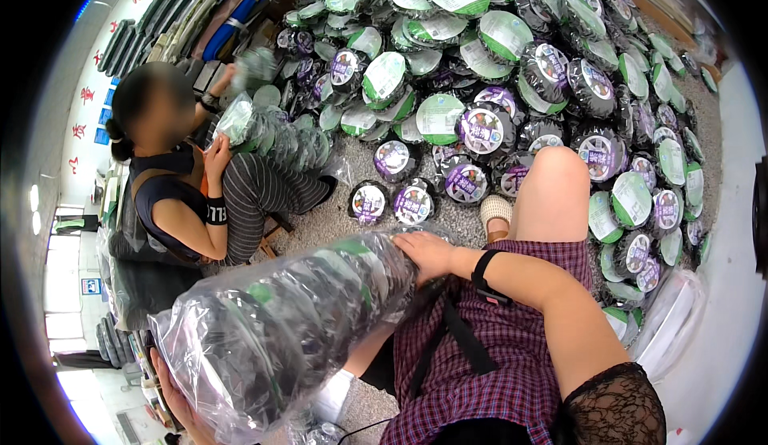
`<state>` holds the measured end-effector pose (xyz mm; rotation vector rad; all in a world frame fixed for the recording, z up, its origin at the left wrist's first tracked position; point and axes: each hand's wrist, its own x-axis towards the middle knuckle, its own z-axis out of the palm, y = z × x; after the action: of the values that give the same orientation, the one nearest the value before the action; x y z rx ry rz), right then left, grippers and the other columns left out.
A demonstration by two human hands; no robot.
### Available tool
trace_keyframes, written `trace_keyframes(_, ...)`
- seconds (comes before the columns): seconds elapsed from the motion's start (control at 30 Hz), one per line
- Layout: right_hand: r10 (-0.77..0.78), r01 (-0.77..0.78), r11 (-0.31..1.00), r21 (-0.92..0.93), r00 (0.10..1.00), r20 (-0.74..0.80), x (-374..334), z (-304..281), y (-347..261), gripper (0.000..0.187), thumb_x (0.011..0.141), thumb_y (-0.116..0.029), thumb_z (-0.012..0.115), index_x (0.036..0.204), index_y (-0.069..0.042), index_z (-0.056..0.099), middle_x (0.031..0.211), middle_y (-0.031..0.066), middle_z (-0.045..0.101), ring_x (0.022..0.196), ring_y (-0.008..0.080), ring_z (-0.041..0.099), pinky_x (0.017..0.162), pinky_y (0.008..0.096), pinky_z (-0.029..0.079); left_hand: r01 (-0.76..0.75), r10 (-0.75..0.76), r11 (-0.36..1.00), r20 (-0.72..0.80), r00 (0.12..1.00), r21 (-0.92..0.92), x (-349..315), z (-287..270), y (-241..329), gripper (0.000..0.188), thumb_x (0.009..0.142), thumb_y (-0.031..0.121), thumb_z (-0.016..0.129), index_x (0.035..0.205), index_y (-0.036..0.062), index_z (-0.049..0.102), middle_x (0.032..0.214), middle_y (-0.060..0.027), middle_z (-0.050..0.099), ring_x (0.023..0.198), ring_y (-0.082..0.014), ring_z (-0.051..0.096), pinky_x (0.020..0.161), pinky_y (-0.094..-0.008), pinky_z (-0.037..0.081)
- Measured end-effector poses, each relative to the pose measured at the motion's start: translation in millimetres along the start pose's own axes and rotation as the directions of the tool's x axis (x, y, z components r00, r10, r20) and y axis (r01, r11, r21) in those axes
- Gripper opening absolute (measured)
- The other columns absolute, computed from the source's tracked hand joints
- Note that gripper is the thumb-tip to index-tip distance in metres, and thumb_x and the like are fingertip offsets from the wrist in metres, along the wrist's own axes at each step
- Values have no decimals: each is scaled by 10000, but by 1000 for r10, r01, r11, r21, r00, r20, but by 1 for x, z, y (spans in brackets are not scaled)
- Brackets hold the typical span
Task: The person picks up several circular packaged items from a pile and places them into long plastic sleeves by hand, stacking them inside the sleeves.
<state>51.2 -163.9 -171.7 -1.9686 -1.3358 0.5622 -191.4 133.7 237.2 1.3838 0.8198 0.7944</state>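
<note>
Across my lap lies a long clear plastic bag point(280, 317) filled with a row of round dark packages with green labels. My right hand point(424, 255) is closed over its far right end, fingers curled onto the plastic. At the near left end, my left hand point(174, 403) grips the bag from its outer side; part of that hand is hidden behind the plastic. Past the bag's far end, several round packages with purple and white labels point(392, 159) lie on the speckled floor.
A big heap of round packages point(480, 53) fills the far side and right. At the left sits a co-worker point(172, 173), holding a clear bag of similar packages point(272, 129). Folded plastic point(672, 309) lies by the right wall. Rolls of fabric point(188, 25) are stacked behind the co-worker.
</note>
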Motion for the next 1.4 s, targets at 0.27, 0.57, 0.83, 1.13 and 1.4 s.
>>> trace_keyframes(0.27, 66, -43, 994, -104, 972, 226, -6, -5, -13, 1255, 526, -598, 785, 1397, 66, 172, 1419, 274, 265, 1322, 406, 259, 1098, 467, 182, -146, 158, 928, -6, 987, 344, -17, 6, -13, 485, 943, 200, 447, 1365, -16, 345, 1339, -189, 433, 1225, -250, 448, 1042, -389, 368)
trace_keyframes(0.57, -9, 12, 999, -30, 997, 77, -7, -10, -2, 1179, 523, -570, 792, 1340, 93, 261, 1347, 246, 359, 1241, 385, 363, 1057, 438, 259, -238, 216, 892, 99, 971, 384, -11, -6, -14, 566, 921, 242, 481, 1367, -56, 299, 1374, -212, 378, 1267, -287, 395, 1056, -416, 349)
trace_keyframes(0.83, 62, -58, 998, 22, 944, -323, 12, 7, 17, 721, 597, -292, 821, 1156, -1, 470, 1070, 156, 575, 1032, 335, 539, 896, 419, 419, -633, 429, 261, 500, 752, 729, -13, -13, -18, 648, 902, 280, 511, 1369, -92, 258, 1404, -232, 329, 1304, -320, 348, 1069, -441, 331)
trace_keyframes(1.13, 374, -358, 927, 108, 894, -246, 23, 3, 18, 534, 702, -184, 708, 1142, -9, 463, 1039, 170, 568, 1027, 346, 543, 875, 432, 442, -31, 125, 939, -255, 959, 342, -39, 91, 8, 408, 915, 174, 551, 1316, 122, 500, 1259, -31, 541, 912, -59, 560, 760, -192, 448)
trace_keyframes(1.4, -237, 424, 887, 182, 758, -608, -69, -219, -141, 838, 770, -330, 682, 1399, 5, 240, 1430, 210, 296, 1317, 384, 270, 1098, 439, 200, 151, 19, 902, 387, 922, -405, -36, 85, 18, 326, 971, 75, 422, 1292, 30, 454, 569, 55, 272, 429, -28, 261, 421, -191, 236)
